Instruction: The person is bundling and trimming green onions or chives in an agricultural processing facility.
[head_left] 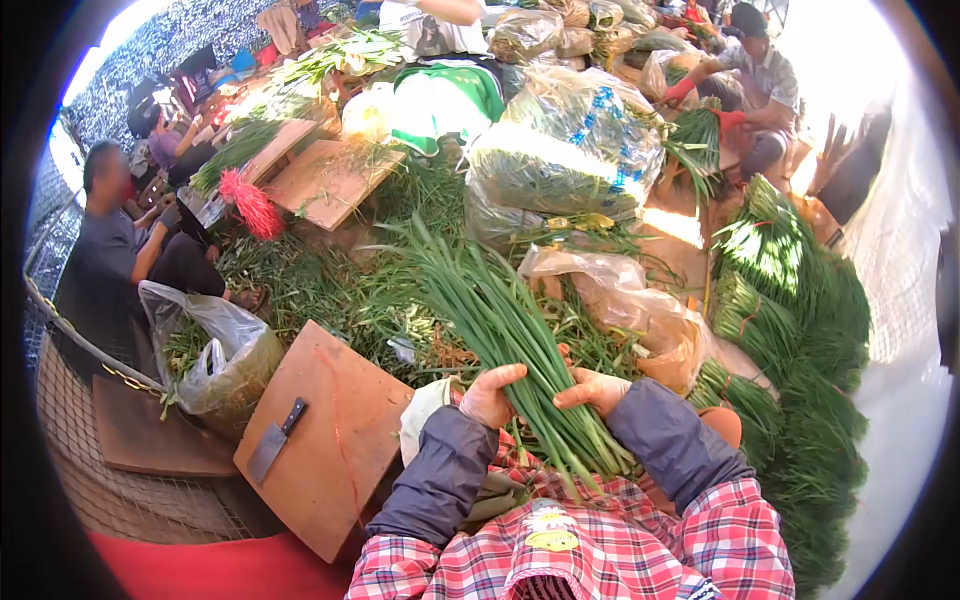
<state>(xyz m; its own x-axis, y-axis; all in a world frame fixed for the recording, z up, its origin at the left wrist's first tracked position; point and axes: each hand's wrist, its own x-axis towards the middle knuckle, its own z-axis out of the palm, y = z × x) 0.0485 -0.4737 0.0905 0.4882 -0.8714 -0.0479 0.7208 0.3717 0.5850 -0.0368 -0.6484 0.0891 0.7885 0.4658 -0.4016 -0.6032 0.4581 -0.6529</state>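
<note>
Both my hands hold one loose bunch of garlic chives (500,315) above my lap. My left hand (492,396) is closed on its left side, thumb lying across the stalks. On the other side my right hand (594,389) grips it, thumb also on top and fingers partly hidden behind. The leafy ends point up and left, away from me, while the pale cut ends hang toward my checked apron. Left of my knees, a cleaver (275,441) with a black handle lies on a tilted brown board (335,430).
Stacked chive bundles (800,330) line the right side. A plastic bag of scraps (225,355) stands left, and a large stuffed clear bag (565,145) ahead. Trimmings (320,270) litter the ground. A person in red gloves (765,95) holds chives; another person (125,225) sits left.
</note>
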